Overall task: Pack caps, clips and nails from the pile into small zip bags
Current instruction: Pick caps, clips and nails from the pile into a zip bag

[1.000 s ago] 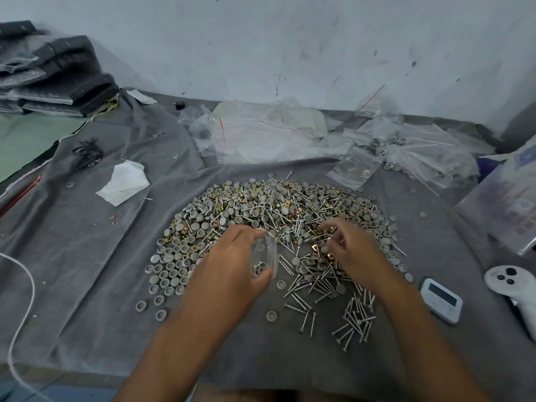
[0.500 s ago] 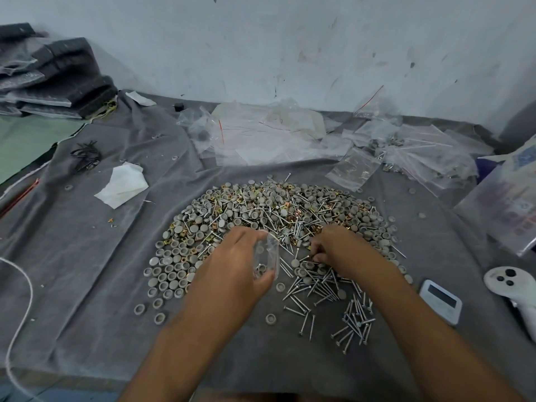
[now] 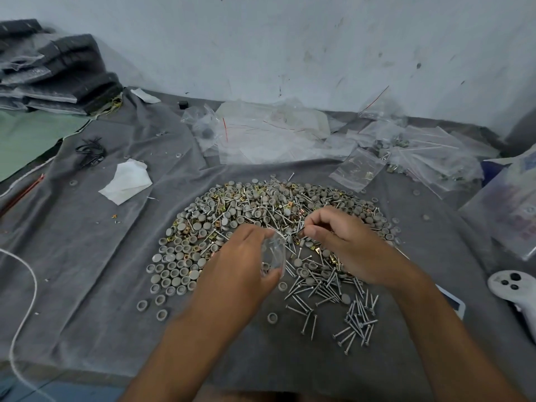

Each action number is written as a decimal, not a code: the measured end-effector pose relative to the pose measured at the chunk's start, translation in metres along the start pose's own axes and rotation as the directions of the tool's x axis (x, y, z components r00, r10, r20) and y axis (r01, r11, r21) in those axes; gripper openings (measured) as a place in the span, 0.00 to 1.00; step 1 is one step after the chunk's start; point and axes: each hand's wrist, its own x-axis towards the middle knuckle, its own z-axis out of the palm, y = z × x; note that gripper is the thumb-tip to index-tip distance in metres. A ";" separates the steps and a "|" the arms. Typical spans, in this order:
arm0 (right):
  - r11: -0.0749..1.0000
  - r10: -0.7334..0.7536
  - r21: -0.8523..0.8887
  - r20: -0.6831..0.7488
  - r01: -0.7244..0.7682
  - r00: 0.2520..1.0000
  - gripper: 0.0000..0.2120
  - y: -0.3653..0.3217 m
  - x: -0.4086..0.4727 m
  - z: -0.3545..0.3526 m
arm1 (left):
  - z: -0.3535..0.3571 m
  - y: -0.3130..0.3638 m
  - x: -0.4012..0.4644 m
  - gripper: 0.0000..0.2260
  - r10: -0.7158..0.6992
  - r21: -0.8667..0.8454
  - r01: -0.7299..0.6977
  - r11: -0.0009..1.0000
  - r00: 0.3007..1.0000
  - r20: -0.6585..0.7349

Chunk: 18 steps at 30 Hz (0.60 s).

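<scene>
A wide pile [image 3: 249,210] of grey caps, brass clips and steel nails lies on the grey cloth [image 3: 95,256]. My left hand [image 3: 240,265] holds a small clear zip bag [image 3: 274,253] upright over the pile's near edge; a few pieces show at its bottom. Just right of the bag's mouth, my right hand [image 3: 345,245] pinches a small piece, probably a nail, between thumb and fingertips. Loose nails [image 3: 356,320] are scattered at the front right.
Empty and filled zip bags [image 3: 356,168] are heaped at the back along the wall. A white tissue [image 3: 126,181] lies at the left, a white controller [image 3: 513,288] and a small white device [image 3: 452,303] at the right. Folded grey fabric [image 3: 55,74] is stacked back left.
My right hand went down into the pile, then rose and moved left to the bag's mouth with a small piece pinched. My left hand with the bag has barely moved.
</scene>
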 end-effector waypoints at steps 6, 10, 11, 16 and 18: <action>0.971 -0.147 -0.195 -0.033 0.138 0.989 0.06 -0.031 -0.004 0.018 | 0.002 0.000 0.001 0.23 0.013 -0.002 -0.013 1.000 1.000 -0.002; 0.917 -0.217 -0.346 -0.018 0.197 0.976 0.03 -0.042 -0.003 0.030 | -0.001 0.002 0.002 0.19 0.015 -0.015 -0.015 1.000 1.000 -0.002; 0.892 -0.226 -0.402 -0.004 0.206 0.974 0.03 -0.042 -0.002 0.032 | -0.001 0.002 0.001 0.18 0.018 -0.017 -0.018 1.000 1.000 0.000; 0.896 -0.283 -0.384 -0.111 0.221 0.953 0.05 -0.045 -0.004 0.023 | -0.002 0.001 0.000 0.20 0.024 -0.015 -0.024 1.000 0.999 -0.033; 0.896 -0.325 -0.366 -0.161 0.249 0.932 0.06 -0.044 -0.007 0.020 | -0.003 0.001 -0.001 0.22 0.020 -0.020 -0.021 1.000 0.999 -0.030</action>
